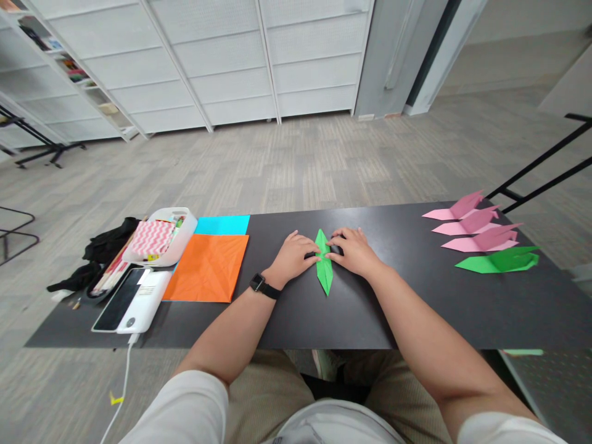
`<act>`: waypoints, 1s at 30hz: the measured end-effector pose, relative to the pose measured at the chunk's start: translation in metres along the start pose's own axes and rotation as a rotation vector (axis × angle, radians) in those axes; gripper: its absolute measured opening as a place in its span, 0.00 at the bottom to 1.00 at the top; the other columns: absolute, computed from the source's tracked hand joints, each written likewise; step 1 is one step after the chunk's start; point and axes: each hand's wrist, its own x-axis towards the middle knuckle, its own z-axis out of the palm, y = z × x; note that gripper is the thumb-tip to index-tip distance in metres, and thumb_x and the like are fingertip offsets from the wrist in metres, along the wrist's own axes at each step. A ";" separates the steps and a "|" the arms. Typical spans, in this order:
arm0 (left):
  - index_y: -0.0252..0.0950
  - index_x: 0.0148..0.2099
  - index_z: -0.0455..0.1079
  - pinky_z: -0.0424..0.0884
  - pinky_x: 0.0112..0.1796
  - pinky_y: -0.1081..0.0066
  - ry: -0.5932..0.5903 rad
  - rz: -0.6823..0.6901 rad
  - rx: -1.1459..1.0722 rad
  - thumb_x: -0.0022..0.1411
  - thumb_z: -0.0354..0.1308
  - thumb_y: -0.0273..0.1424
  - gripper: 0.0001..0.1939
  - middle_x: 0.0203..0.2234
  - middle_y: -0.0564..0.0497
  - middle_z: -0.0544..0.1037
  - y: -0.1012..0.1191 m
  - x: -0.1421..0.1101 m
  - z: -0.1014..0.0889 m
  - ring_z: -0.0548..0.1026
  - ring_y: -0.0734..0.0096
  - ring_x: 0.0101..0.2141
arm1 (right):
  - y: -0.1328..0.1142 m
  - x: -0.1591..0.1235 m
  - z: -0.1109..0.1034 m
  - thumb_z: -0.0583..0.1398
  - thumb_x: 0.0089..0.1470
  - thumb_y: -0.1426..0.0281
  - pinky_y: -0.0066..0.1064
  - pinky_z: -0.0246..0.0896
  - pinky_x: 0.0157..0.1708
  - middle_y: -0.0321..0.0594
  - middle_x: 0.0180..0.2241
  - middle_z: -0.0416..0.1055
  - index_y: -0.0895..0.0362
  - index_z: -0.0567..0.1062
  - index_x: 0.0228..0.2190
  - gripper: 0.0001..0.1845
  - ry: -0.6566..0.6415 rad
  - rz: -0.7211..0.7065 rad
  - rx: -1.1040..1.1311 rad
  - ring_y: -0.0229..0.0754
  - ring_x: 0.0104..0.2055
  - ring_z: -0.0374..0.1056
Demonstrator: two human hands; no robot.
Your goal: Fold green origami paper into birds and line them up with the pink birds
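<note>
A green folded paper [325, 275], long and diamond-shaped with pointed ends, lies on the dark table in front of me. My left hand [296, 254] grips its left edge near the middle, thumb and fingertips on the paper. From the other side, my right hand [355, 251] has its thumb and fingertips at the right edge. Both hands rest low over the tabletop, and the fingers hide part of the paper's middle. To the right, three pink folded paper birds [476, 239] stand in a row, with a green folded paper bird [499, 261] nearest me.
Left of my hands lie orange paper sheets [208, 271] and a blue sheet [224, 224]. Beyond them are a white basket [185, 237], a phone [121, 299], a white power bank [145, 302] with a cable, and black cloth [111, 240]. The table's [296, 327] front edge is near my lap.
</note>
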 end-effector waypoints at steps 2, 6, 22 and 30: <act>0.48 0.48 0.82 0.51 0.72 0.45 0.011 0.000 -0.002 0.70 0.66 0.38 0.06 0.48 0.53 0.85 0.000 0.000 0.000 0.78 0.62 0.53 | 0.002 -0.001 -0.004 0.71 0.58 0.61 0.74 0.46 0.68 0.46 0.57 0.72 0.46 0.83 0.48 0.16 0.001 -0.027 0.007 0.60 0.62 0.66; 0.47 0.48 0.82 0.51 0.72 0.47 0.052 -0.006 -0.014 0.72 0.63 0.38 0.08 0.46 0.53 0.86 0.002 0.001 -0.001 0.80 0.64 0.51 | 0.005 -0.001 -0.013 0.71 0.58 0.64 0.56 0.59 0.65 0.43 0.55 0.74 0.45 0.85 0.46 0.13 0.035 -0.121 0.057 0.54 0.59 0.70; 0.43 0.48 0.77 0.68 0.66 0.51 0.398 0.050 -0.146 0.72 0.59 0.36 0.08 0.48 0.48 0.84 0.027 -0.008 -0.020 0.81 0.63 0.51 | -0.016 -0.001 -0.033 0.59 0.67 0.62 0.43 0.71 0.52 0.43 0.43 0.81 0.47 0.86 0.40 0.13 0.269 -0.187 0.378 0.49 0.47 0.76; 0.40 0.46 0.77 0.78 0.46 0.65 0.520 -0.071 -0.354 0.74 0.59 0.39 0.10 0.37 0.49 0.82 0.033 -0.015 -0.017 0.80 0.68 0.39 | -0.034 -0.004 -0.030 0.63 0.64 0.54 0.45 0.73 0.53 0.44 0.44 0.82 0.50 0.80 0.50 0.19 0.267 -0.183 0.587 0.50 0.47 0.78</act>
